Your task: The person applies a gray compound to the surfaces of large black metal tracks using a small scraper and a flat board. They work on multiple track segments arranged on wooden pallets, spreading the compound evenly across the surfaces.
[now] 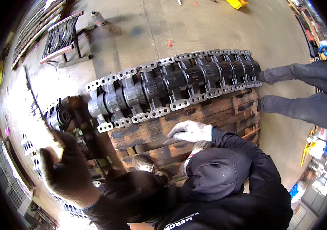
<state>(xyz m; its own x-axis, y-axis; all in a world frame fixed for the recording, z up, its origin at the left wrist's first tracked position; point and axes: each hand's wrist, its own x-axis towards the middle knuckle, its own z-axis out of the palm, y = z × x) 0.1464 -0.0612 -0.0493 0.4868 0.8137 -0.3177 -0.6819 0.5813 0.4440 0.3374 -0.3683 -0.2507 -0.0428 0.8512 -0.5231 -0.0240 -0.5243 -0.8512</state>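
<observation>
My left hand (66,168), in a dark-looking glove, is closed round the near end of a long thin bar (37,105), which points away to the upper left and is partly lost in glare. My right hand (191,131), in a white glove, hovers over the wooden pallet (225,115) with its fingers drawn together. A thin pale stick (166,142) shows at its fingertips. Beyond it, a black crawler track chain (156,90) with drilled silver-grey plates along both sides lies across the pallet. My shoes (145,164) show between my bent knees and the boards.
Another person's dark-trousered legs (301,73) stand at the chain's right end. More black chain links (58,115) lie on the left. A metal stand (61,38) and a spray can (98,17) are at the far left. A yellow object (237,3) sits at the far edge.
</observation>
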